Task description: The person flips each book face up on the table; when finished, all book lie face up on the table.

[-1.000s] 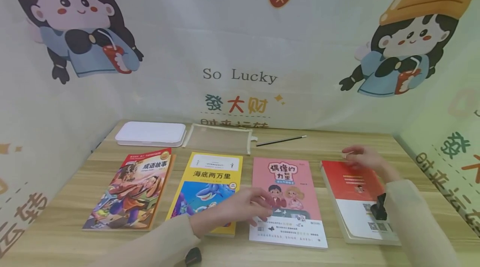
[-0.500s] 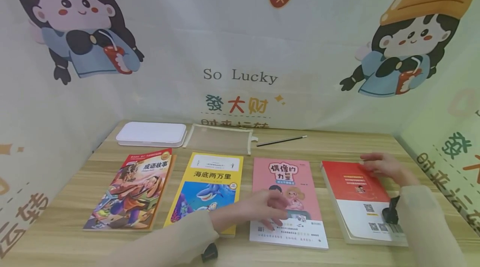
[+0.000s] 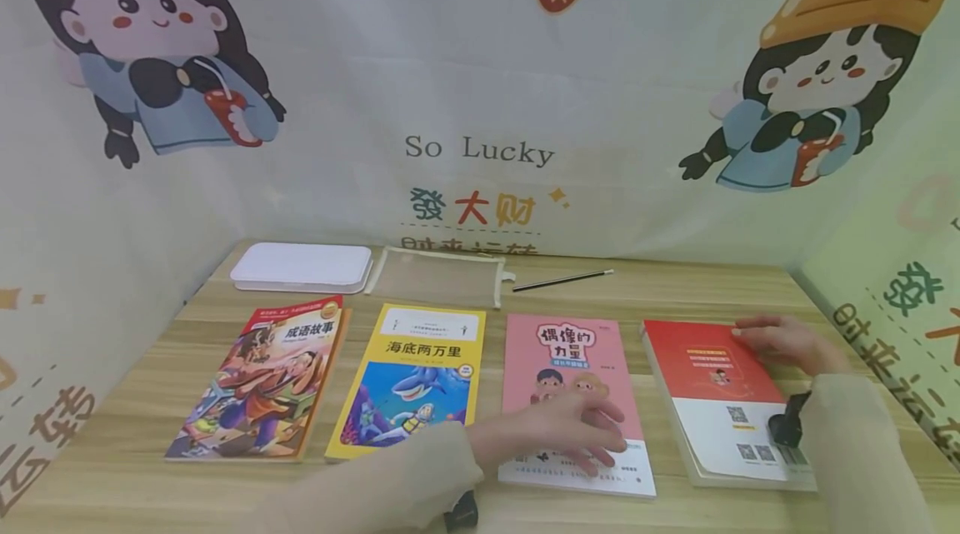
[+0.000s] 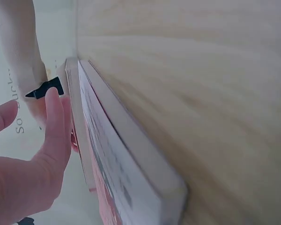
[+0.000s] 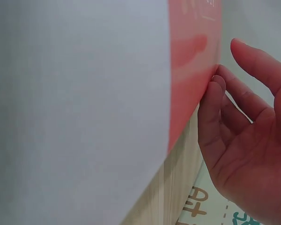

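My left hand (image 3: 573,427) hovers over the lower half of a pink book (image 3: 517,351), fingers spread and loosely bent, nothing held. In the left wrist view that hand (image 4: 35,159) is above the book's white lower cover (image 4: 114,145). At the right, my right hand (image 3: 787,342) is at the far right edge of a thick red-and-white book (image 3: 705,367) lying flat. The right wrist view shows the fingertips (image 5: 210,89) right at the red edge of its cover (image 5: 192,70), with the thumb raised apart from it.
Left of the pink book lie a yellow book (image 3: 420,351) and a colourful storybook (image 3: 262,384). Along the back are a white case (image 3: 300,263), a mesh pouch (image 3: 438,277) and a thin black stick (image 3: 562,281). A printed curtain (image 3: 480,59) hangs behind the table.
My left hand has moved right, from between the yellow and pink books to over the pink one. My right hand has shifted right and nearer, from the red-and-white book's top to its right edge.
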Demonstrator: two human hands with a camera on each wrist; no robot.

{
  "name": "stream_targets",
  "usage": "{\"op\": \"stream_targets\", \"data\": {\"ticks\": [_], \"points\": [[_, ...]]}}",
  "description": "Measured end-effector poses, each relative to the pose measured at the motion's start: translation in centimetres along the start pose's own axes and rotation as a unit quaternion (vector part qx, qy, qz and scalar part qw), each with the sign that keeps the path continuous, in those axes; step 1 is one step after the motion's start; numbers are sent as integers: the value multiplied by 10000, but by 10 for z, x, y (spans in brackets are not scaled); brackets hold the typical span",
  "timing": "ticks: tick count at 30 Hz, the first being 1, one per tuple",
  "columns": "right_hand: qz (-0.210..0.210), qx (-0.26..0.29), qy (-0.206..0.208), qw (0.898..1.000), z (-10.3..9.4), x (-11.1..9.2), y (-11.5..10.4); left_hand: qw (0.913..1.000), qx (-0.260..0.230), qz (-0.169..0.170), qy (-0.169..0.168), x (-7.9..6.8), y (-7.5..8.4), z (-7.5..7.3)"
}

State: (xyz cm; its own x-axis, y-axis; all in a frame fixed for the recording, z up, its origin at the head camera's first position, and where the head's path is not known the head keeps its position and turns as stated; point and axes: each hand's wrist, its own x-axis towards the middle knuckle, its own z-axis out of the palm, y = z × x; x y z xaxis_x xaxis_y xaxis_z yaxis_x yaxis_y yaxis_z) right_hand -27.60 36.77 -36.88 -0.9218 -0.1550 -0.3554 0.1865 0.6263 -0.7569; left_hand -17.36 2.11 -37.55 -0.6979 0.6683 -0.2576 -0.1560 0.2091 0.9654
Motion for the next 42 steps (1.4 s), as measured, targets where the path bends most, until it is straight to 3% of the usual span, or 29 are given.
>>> {"op": "stream_targets", "data": {"ticks": [7, 11, 19, 29, 35, 42], "points": [[175, 213, 1, 9996, 0, 1, 2, 9985, -505, -159, 107, 14, 0, 20], [370, 260, -37, 9990, 0, 0, -1, 9942, -1010, -330, 154, 23, -2, 32], [503, 160, -350, 9980, -4, 4, -9, 9861, -1485, -743, 111, 35, -1, 46], [408, 38, -404, 9983, -2, 6, -14, 9766, -2055, -572, 260, 42, -2, 63], [342, -30, -399, 9986, -2, 6, -12, 9771, -2040, -426, 418, 44, 1, 70], [304, -40, -461, 9985, -4, 8, -18, 9760, -1923, -999, 221, 38, 8, 76]]}}
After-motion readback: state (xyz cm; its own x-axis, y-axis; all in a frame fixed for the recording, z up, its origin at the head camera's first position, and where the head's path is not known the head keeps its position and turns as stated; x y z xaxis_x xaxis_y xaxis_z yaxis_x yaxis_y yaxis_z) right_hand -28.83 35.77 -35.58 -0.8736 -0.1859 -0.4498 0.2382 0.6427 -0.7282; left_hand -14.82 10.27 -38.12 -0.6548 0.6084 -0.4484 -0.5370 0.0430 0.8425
